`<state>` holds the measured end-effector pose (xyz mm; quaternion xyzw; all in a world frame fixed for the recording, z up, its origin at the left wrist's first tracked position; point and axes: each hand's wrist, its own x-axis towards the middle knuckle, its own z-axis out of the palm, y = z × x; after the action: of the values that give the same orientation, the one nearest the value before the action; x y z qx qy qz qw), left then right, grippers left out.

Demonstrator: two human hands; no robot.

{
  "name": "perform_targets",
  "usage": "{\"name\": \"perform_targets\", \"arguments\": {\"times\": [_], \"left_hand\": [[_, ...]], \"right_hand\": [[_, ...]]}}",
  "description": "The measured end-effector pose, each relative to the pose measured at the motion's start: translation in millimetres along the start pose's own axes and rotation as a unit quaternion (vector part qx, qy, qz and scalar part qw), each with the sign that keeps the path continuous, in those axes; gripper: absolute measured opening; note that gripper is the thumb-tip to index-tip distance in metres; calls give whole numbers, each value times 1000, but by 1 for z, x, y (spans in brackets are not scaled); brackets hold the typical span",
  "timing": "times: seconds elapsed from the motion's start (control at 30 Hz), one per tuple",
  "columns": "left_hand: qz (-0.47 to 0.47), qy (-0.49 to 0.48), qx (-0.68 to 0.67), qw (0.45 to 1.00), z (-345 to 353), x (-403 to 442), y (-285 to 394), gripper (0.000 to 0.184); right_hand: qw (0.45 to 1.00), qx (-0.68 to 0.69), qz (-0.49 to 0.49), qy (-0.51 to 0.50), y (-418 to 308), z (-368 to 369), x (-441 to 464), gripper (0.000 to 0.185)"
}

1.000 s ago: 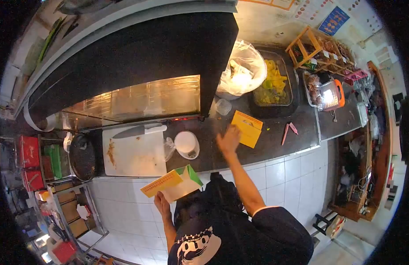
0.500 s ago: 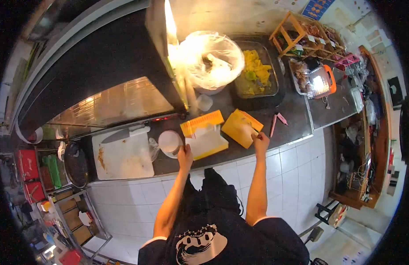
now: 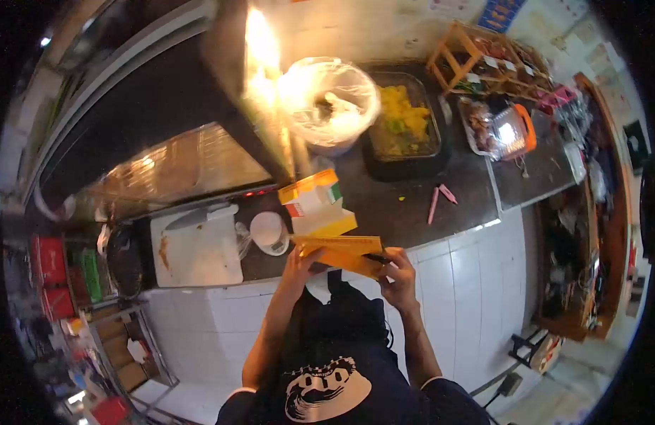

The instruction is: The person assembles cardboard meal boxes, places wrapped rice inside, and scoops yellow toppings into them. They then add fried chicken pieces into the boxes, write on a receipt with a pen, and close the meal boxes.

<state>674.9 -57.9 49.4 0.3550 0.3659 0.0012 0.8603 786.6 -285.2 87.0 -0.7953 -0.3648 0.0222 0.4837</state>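
Observation:
A yellow cardboard carton (image 3: 342, 256) is held up at the counter's front edge, close to my body, its long side turned toward me. My left hand (image 3: 299, 269) grips its left end. At the right end, my right hand (image 3: 398, 275) has its fingers closed on the carton, with a small dark thing (image 3: 375, 257) by the fingertips that I cannot make out. Just behind lies another yellow-and-white carton (image 3: 319, 205), opened with its flaps out. Left of that, a white round container (image 3: 266, 230) sits on what looks like a small scale.
A white cutting board (image 3: 196, 255) with a knife (image 3: 196, 216) lies at the left. Behind are a plastic-lined bucket (image 3: 327, 134) and a glass tray (image 3: 405, 150) of yellow food. A pink two-part tool (image 3: 434, 204) lies to the right, before an orange-handled container (image 3: 513, 131).
The yellow carton has been lifted off the counter and brought toward me, to the left. My left hand has joined my right on it. The opened carton has shifted slightly.

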Motion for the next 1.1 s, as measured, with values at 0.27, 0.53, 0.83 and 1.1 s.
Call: {"name": "perform_targets", "arguments": {"times": [0.27,0.53,0.83,1.1], "left_hand": [[247,-25,36,968,-29,-28,-37,88],[316,64,326,888,-4,-84,-34,100],[300,11,483,822,-19,-113,-14,53],[304,37,460,833,-34,-115,-3,28]], "right_hand": [[949,238,160,-135,26,26,8,84],[965,-233,-4,117,8,48,43,72],[976,-217,11,16,-1,60,42,59],[965,168,88,-181,-2,29,55,34]]}}
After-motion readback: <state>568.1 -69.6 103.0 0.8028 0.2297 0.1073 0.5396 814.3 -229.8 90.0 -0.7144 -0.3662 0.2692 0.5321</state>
